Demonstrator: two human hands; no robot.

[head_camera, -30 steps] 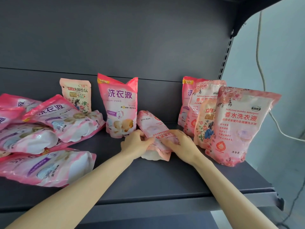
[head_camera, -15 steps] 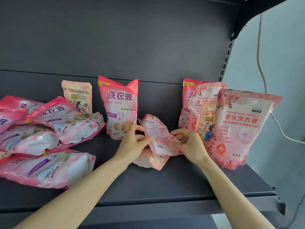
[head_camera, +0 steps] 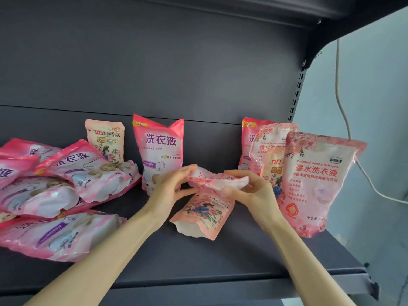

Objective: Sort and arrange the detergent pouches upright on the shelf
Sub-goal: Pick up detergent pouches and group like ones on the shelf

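Pink floppy pouch is held up off the shelf, gripped at both ends. The left hand pinches its left edge and the right hand curls round the right end. Just under it a small peach floral pouch lies flat. A big rose-print pouch stands upright on the right, and a tall pink pouch stands behind the left hand. A heap of pouches lies on the left.

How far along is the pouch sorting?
Done: the big floral pouch and those behind it stand upright at right; the pink pouch and a small peach pouch stand at the back. In hand: left hand and right hand hold a crumpled pouch. To do: the flat peach pouch beneath it and the lying pile at left.
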